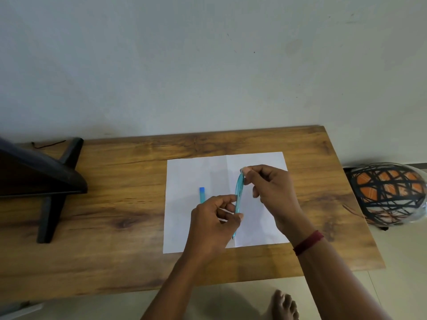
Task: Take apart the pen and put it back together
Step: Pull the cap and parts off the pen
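A translucent light-blue pen (239, 192) is held nearly upright above a white sheet of paper (184, 227). My right hand (270, 192) pinches the pen's top end between thumb and fingers. My left hand (212, 225) grips the pen's lower part, with the tip poking out below the fingers. A short blue cap (202, 194) lies on the paper to the left of my left hand, partly hidden by it.
The paper lies on a wooden table (115, 204) set against a pale wall. A dark monitor stand (53, 195) occupies the table's left side. A patterned orange and black ball (388, 195) sits off the right edge. A bare foot (284, 306) is below the table's front edge.
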